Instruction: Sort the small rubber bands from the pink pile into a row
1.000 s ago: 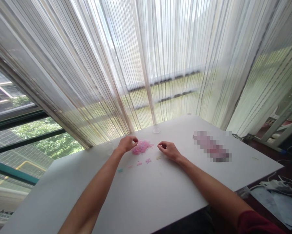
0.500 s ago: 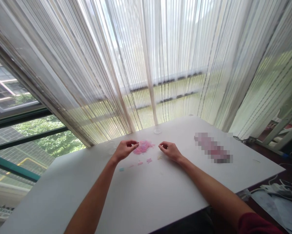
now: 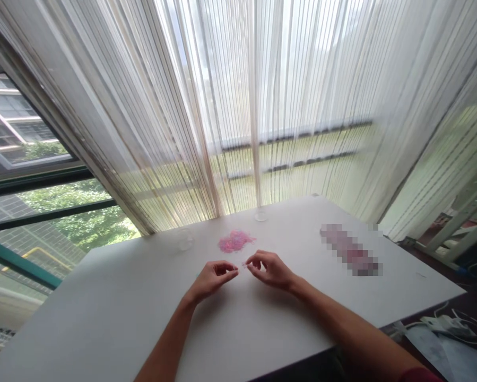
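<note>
My left hand [image 3: 215, 278] is pinched over the middle of the white table [image 3: 142, 313], thumb and fingertips together. Facing it closely, my right hand [image 3: 271, 269] is also pinched, its fingertips a small gap from the left ones. Whatever either pinch holds is too small to make out. Tiny pale pink bits [image 3: 244, 263] show beside the right fingertips. Just beyond both hands lies a loose pile of small pink pieces [image 3: 235, 241] with some purple and other tints. My hands hide most of the short row of little coloured pieces.
Two clear round dishes stand near the table's far edge, a left dish [image 3: 185, 241] and a right dish [image 3: 261, 215]. A pixelated reddish object [image 3: 349, 252] lies to the right. Sheer striped curtains [image 3: 238, 106] hang behind the table. Cables [image 3: 457, 323] lie beyond its right edge.
Both hands have come nearer to me and closer together, from either side of the pink pile to over the row of small pieces. The view has shifted slightly.
</note>
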`<state>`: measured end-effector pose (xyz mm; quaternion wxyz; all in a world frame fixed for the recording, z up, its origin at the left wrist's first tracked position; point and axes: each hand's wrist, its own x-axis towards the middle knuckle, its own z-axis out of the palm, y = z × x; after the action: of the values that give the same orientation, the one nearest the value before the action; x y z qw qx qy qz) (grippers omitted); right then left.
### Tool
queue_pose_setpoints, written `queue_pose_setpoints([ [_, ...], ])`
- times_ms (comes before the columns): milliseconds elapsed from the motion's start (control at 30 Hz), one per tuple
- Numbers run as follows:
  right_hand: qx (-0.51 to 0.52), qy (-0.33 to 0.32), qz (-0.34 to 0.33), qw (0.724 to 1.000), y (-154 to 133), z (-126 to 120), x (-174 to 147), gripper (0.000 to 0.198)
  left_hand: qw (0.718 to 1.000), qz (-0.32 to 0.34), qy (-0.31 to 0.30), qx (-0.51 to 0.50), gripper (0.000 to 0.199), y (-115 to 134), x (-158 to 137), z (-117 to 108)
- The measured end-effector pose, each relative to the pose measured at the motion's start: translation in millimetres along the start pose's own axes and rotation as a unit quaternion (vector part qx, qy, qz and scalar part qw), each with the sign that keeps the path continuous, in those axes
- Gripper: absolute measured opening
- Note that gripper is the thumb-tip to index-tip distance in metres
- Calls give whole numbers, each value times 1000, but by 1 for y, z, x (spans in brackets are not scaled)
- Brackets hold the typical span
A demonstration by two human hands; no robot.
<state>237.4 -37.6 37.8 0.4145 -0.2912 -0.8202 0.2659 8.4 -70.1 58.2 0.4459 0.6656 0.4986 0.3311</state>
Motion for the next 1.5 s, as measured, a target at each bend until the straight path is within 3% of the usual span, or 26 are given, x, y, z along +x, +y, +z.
queue_pose_setpoints([
  [200,33,-86,-31,995,-2,14,-5,18,999,10,-21,-39,33,-5,-6,0],
  [467,54,-96,-11,994,-8,13,-4,12,999,12,-49,-11,33,-8,-6,5],
  [700,44,-119,9,992,-10,10,-5,8,992,1,-66,104,36,-2,-8,1],
  [967,-46,-171,-9,984,-17,3,-7,7,978,24,-34,205,27,0,-16,1],
  [1233,-41,-110,-14,993,-3,11,-7,17,976,55,-25,210,26,1,-17,5],
  [1500,-34,-121,-17,992,-6,10,-6,9,973,66,-30,218,22,5,-18,8],
])
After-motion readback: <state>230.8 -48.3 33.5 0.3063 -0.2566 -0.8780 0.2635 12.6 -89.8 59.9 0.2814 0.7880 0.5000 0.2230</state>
